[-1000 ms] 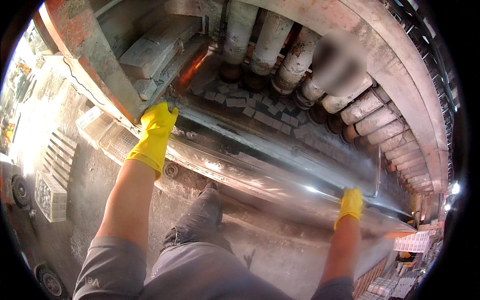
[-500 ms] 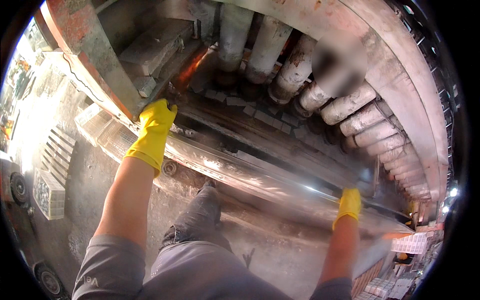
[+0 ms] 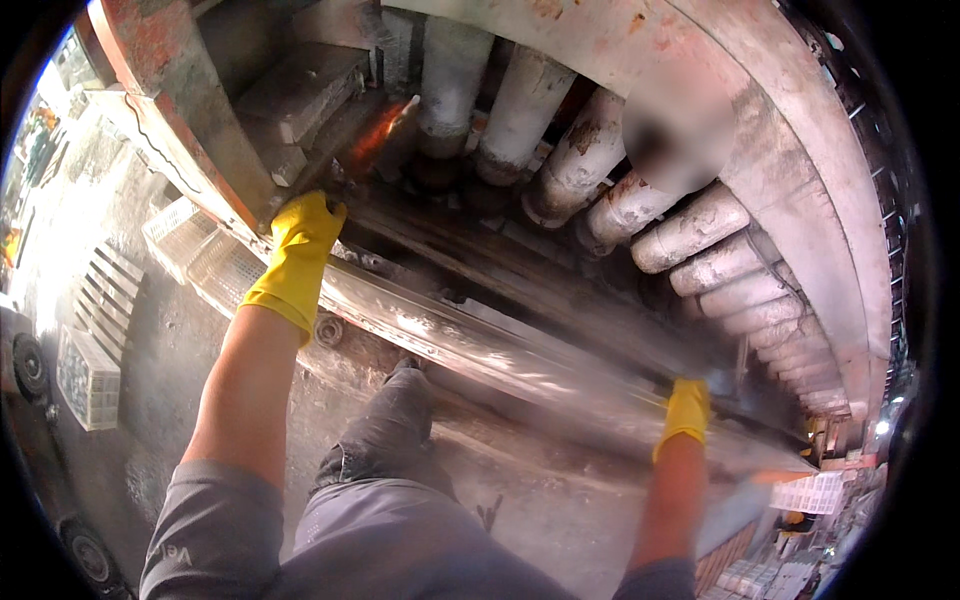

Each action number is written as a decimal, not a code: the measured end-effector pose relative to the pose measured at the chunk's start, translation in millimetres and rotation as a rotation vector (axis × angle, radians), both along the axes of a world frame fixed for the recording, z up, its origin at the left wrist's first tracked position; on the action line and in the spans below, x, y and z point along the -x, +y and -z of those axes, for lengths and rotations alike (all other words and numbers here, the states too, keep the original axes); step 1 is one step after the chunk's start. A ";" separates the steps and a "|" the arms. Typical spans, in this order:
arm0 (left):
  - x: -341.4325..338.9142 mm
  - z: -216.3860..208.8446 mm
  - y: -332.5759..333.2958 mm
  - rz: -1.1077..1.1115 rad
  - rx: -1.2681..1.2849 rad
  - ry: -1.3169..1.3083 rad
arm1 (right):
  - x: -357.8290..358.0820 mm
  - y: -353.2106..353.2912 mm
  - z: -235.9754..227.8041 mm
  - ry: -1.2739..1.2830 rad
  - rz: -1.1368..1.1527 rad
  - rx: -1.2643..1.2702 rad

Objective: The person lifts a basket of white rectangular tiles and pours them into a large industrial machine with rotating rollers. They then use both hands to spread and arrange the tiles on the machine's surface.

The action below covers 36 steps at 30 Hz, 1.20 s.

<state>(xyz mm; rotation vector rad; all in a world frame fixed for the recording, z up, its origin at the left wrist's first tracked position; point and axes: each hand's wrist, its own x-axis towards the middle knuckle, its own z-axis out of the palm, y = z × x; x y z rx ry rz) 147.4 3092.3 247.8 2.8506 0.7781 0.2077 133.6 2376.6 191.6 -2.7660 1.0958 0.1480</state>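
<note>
My left hand (image 3: 303, 236), in a yellow rubber glove, is closed at the left end of a long metal trough (image 3: 480, 355), its fingers curled over the inner side. My right hand (image 3: 687, 410), in a matching glove, is closed farther along the same edge, toward the right end. What either hand grips is hidden by the gloves. Between them, long dark rails (image 3: 500, 250) run inside the trough. Beyond these stands a row of thick, worn, pale cylinders (image 3: 575, 150), angled down into the machine. Dust or vapour blurs the trough near my right hand.
An orange glow (image 3: 382, 130) shows beside a grey block (image 3: 300, 92) at the machine's left. White plastic crates (image 3: 215, 260), a slatted pallet (image 3: 105, 295) and a filled crate (image 3: 88, 378) are on the floor at left. Wheels (image 3: 30, 365) show at the left rim.
Light flat pieces that lay under the cylinders no longer show; dark, blurred rails are there now. The view has shifted slightly; both hands keep their places on the trough.
</note>
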 end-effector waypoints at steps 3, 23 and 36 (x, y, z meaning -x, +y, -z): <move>-5.0 -2.7 -4.3 -0.031 0.010 -0.007 | -10.0 8.1 -11.1 0.110 -0.019 0.037; -6.6 -2.9 5.2 0.217 0.030 -0.053 | -18.0 36.9 -7.5 -0.100 0.068 0.017; 31.1 -11.0 11.0 0.637 0.266 0.263 | 53.6 122.5 -9.7 -0.344 0.238 -0.126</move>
